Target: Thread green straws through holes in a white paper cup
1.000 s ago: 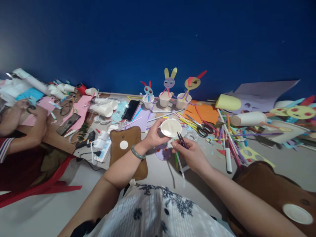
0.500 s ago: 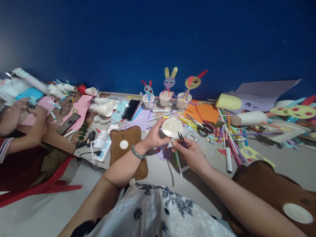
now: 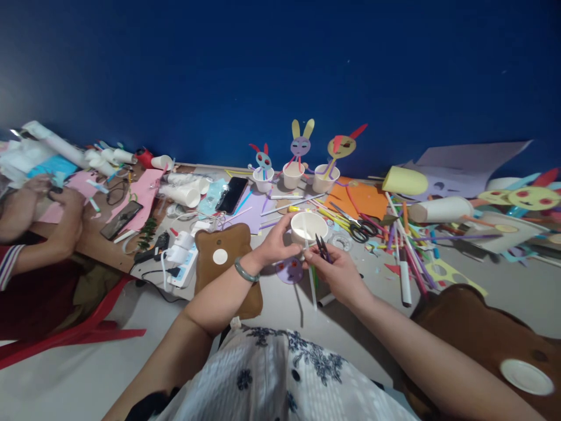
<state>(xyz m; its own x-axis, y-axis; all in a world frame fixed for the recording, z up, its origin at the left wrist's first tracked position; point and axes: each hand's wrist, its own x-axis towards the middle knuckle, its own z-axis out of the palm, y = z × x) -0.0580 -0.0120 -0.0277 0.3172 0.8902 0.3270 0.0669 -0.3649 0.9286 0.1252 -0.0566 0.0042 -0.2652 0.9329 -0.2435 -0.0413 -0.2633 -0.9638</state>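
Note:
My left hand [image 3: 278,244] is wrapped round the near-left side of a white paper cup [image 3: 299,235], whose open mouth faces up toward me. In my right hand [image 3: 339,269] is a small pair of dark, pointed scissors [image 3: 323,248], tips up beside the cup's rim. A thin white straw [image 3: 312,289] runs down from the cup past my right fingertips; the fingers hide part of it, and I cannot tell which hand bears it. Just below the cup lies a purple paper disc [image 3: 288,272] with red marks. Part of a marker [image 3: 326,300] shows under my right hand.
Three cups with paper rabbit figures [image 3: 300,146] stand against the blue wall. Black scissors [image 3: 360,232], straws and markers lie right. A brown bear-shaped pad [image 3: 228,269], phone [image 3: 232,195] and power strip [image 3: 184,268] are left. Another person's hands [image 3: 65,204] rest at far left.
The cup has shifted slightly right and tipped so more of its inside shows. The white straw now crosses the front of its mouth, its lower end a little further left.

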